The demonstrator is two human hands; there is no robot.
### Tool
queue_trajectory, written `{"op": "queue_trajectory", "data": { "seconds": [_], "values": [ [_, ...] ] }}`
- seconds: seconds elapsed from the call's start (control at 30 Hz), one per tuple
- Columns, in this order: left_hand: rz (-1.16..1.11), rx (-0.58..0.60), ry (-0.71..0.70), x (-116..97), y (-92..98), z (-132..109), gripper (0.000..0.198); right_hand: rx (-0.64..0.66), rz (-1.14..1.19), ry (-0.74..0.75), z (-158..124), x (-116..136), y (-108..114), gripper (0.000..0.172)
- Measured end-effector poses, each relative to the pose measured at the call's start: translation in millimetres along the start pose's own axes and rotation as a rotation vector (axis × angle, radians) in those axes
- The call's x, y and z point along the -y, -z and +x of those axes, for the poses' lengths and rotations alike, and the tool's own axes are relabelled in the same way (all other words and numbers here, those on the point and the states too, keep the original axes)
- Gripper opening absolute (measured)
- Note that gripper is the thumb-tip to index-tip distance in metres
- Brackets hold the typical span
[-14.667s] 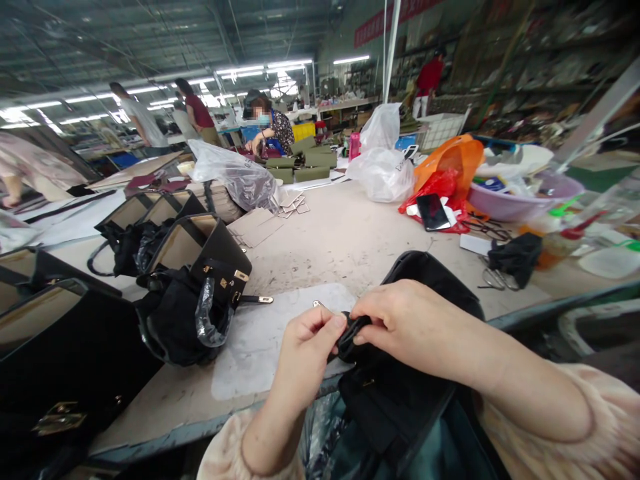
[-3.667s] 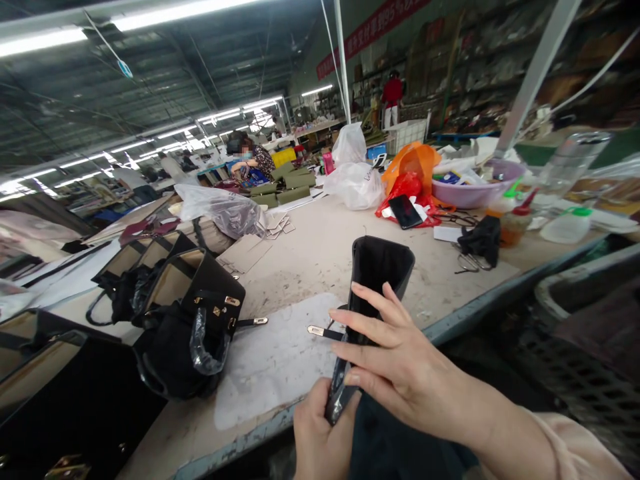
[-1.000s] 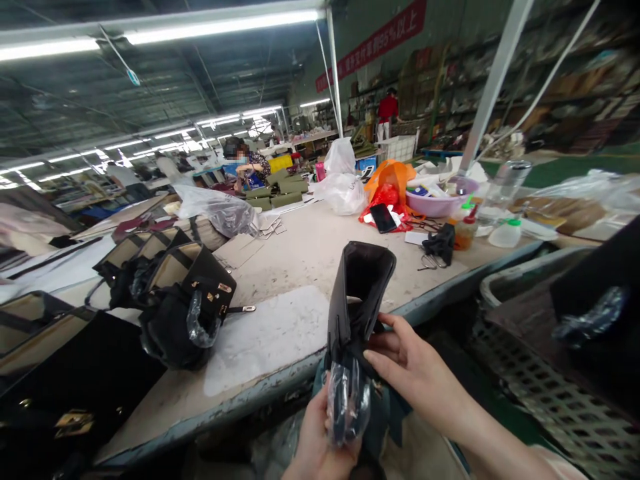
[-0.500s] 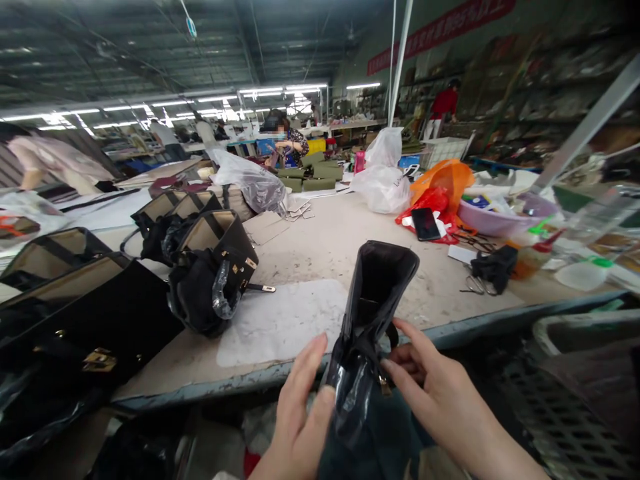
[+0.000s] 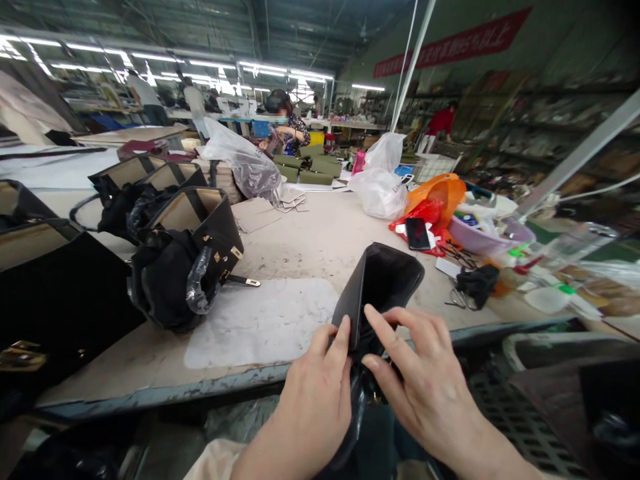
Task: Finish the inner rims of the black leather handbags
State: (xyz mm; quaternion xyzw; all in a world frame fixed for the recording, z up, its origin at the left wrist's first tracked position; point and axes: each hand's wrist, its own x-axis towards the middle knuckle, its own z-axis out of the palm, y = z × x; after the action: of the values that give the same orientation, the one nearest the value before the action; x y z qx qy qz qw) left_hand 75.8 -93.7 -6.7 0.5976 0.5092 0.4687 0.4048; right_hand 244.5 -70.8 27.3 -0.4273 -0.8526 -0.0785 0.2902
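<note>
A black handbag (image 5: 380, 283) stands tilted at the near edge of the worktable (image 5: 320, 247), its lower part wrapped in clear plastic. My left hand (image 5: 320, 393) grips the bag's left side, with the thumb pressed along its edge. From the right, my right hand (image 5: 425, 390) lies against the bag, its fingers stretched toward the opening. Just left of both hands a pale grey mat (image 5: 260, 320) covers the table.
Several black handbags (image 5: 185, 260) with tan linings crowd the table's left side. White and orange plastic bags (image 5: 380, 180), a phone (image 5: 416, 233), a purple basin (image 5: 490, 237), bottles and scissors (image 5: 457, 293) sit at the right. A slotted crate (image 5: 545, 393) stands below right. People work at far tables.
The bag has come lower and nearer the table edge. My left hand rose from the plastic-wrapped bottom to the bag's side. The view swung leftward.
</note>
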Motion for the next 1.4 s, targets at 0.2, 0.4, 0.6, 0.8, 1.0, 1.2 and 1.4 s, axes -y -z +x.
{"op": "queue_trajectory", "data": {
  "seconds": [0.2,0.4,0.6,0.8,1.0,1.2,1.4],
  "values": [
    [0.022,0.010,-0.012,0.4,-1.0,2.1,0.043,-0.043,0.044,0.042,4.3,2.3,-13.3,0.045],
    [-0.007,0.030,-0.016,3.1,-4.5,0.6,0.045,-0.206,0.155,-0.003,-2.9,9.0,-17.1,0.049],
    [0.274,0.162,-0.077,0.8,-4.2,0.1,0.053,-0.304,0.176,0.078,0.7,11.0,-15.3,0.038],
    [0.466,0.193,-0.100,2.6,-4.1,-2.5,0.055,-0.195,0.317,0.223,4.4,9.2,-3.7,0.027],
    [0.536,0.178,-0.143,2.5,-4.3,-3.8,0.055,-0.240,0.353,-0.035,-6.8,1.7,-1.5,0.026],
    [0.563,0.130,-0.141,3.9,-6.5,-4.3,0.050,-0.164,0.423,-0.421,-1.9,2.2,-10.5,0.044],
    [0.525,0.147,-0.136,5.9,-5.0,-1.6,0.052,-0.091,0.375,-0.416,0.3,19.8,-20.3,0.044]
  ]
}}
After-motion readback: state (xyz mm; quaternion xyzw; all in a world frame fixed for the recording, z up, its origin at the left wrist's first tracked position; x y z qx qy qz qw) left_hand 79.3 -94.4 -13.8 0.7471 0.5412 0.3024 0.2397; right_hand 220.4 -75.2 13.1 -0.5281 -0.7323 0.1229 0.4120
